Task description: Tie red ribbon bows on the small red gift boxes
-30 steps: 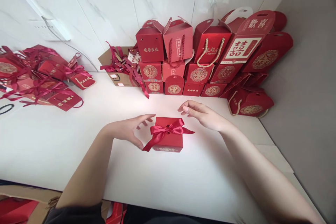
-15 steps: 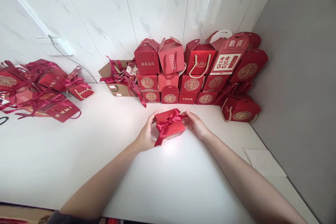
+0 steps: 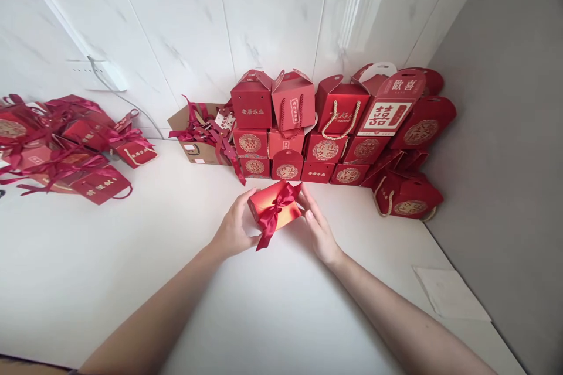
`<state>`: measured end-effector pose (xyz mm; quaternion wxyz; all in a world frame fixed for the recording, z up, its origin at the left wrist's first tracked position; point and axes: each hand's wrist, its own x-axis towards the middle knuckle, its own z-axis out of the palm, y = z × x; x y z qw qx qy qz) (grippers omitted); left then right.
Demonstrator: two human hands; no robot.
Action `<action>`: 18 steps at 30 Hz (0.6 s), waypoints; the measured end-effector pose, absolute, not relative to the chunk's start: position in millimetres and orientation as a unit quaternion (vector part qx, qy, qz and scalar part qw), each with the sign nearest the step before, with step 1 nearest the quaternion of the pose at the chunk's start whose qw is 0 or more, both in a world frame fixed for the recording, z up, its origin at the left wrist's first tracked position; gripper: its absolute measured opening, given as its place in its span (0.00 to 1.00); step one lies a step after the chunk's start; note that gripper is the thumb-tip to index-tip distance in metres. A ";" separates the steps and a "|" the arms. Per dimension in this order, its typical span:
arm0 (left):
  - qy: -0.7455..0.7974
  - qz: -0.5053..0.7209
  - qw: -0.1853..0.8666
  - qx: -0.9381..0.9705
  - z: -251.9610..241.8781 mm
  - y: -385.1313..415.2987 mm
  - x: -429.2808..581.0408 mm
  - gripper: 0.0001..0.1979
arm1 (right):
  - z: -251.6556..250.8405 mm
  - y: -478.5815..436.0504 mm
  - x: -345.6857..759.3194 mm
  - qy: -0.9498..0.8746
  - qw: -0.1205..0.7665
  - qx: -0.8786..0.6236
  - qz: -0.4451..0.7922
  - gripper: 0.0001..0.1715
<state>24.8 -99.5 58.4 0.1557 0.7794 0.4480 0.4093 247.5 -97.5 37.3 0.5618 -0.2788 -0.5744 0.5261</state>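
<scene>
A small red gift box (image 3: 265, 200) is held up between my two hands, tilted, its top catching the light. Across that top lies a dark red satin ribbon bow (image 3: 277, 208), one tail hanging over the near side. My left hand (image 3: 232, 228) grips the box's left end, thumb at the near side and fingers behind. At the right end, my right hand (image 3: 320, 231) has its fingers against the box and the ribbon's end; some fingertips are hidden behind the box.
Stacked red gift boxes (image 3: 325, 149) line the tiled wall, some with rope handles. Beside them stands an open cardboard carton (image 3: 200, 155) of ribbons and tags. Bow-tied boxes (image 3: 83, 135) are piled at left. A pale sheet (image 3: 451, 293) lies near the grey panel (image 3: 497, 146).
The gift box has shifted slightly left and tipped, so its top faces me more. My right fingers have straightened along its right end. The camera view has moved a little.
</scene>
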 end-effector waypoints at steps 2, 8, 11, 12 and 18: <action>0.442 0.420 0.162 0.776 56.6 -98.6 24.9 0.48 | 38.1 -99.2 248.8 -0.606 0.552 -0.302 0.487 0.29; 0.435 0.487 0.160 0.740 46.1 -91.2 22.2 0.49 | 40.8 -109.6 246.9 -0.702 0.535 -0.345 0.319 0.33; 0.423 0.508 0.169 0.732 42.7 -89.5 21.6 0.49 | 38.4 -111.4 242.9 -0.717 0.502 -0.378 0.301 0.34; 0.419 0.511 0.171 0.731 42.0 -89.5 21.7 0.50 | 37.4 -110.9 241.5 -0.715 0.493 -0.388 0.308 0.34; 0.429 0.537 0.149 0.711 41.7 -88.3 23.2 0.51 | 38.6 -110.2 238.1 -0.577 0.588 -0.430 0.371 0.24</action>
